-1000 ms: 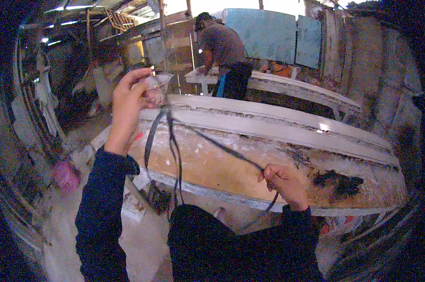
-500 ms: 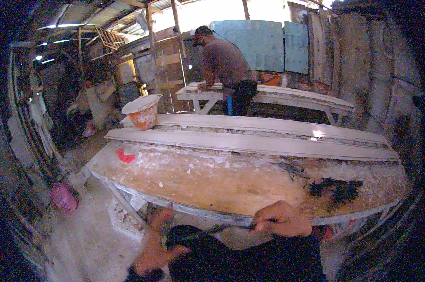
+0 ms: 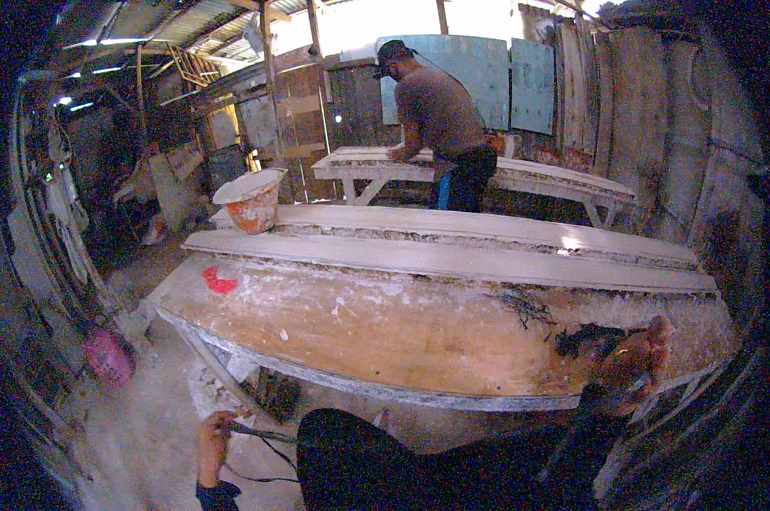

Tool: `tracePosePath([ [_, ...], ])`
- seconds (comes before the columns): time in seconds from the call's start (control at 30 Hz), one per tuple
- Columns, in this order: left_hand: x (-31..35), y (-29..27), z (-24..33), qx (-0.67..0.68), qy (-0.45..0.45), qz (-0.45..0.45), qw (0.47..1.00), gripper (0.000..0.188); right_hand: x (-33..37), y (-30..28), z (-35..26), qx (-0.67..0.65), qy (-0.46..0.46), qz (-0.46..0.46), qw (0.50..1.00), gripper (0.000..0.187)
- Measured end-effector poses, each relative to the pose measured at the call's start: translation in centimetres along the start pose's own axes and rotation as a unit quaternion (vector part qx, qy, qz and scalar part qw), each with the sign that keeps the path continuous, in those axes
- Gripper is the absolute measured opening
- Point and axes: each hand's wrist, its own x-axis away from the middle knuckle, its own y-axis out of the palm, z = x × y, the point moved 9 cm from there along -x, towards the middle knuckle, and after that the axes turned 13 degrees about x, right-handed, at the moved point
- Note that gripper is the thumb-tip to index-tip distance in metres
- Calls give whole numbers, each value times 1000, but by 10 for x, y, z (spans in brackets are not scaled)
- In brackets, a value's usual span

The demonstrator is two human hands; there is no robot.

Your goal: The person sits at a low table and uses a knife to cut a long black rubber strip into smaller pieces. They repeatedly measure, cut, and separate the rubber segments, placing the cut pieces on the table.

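The dark strands (image 3: 264,433) are hanging in loops between the left hand (image 3: 215,436) and the dark-clothed knee (image 3: 351,443), below the table's (image 3: 402,358) near edge. They are looking light, limp and prone to tangling; a pinch near one end is probably suiting them. The left hand is closing its fingers around them, held low. The right arm is stretching forward, its blurred hand (image 3: 634,362) resting at the dark fibre clump (image 3: 583,341); whether it is gripping, I cannot tell.
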Motion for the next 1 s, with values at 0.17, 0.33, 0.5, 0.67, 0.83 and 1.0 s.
tracePosePath([
  [0.17, -2, -43, -53, -162, -4, 20, 987, 15, 1, -6, -9, 72, 77, -8, 994, 22],
  [0.33, 14, -81, -161, -127, -90, 45, 987, 14, 10, -19, -78, 205, -158, 137, 956, 14],
  [0.5, 18, -122, -201, -43, -42, 105, 993, 17, 42, -3, -152, 333, -381, 192, 841, 18],
  [0.67, 0, -115, -169, -190, -90, -19, 978, 25, 60, 12, -174, 412, -425, 264, 762, 24],
  [0.83, -20, -43, -85, -329, -218, -212, 894, 65, 31, -4, -111, 393, -297, 189, 849, 19],
  [1.0, -40, 111, 118, 104, 23, -297, 949, 80, 13, -24, 17, 544, -15, 139, 828, 19],
])
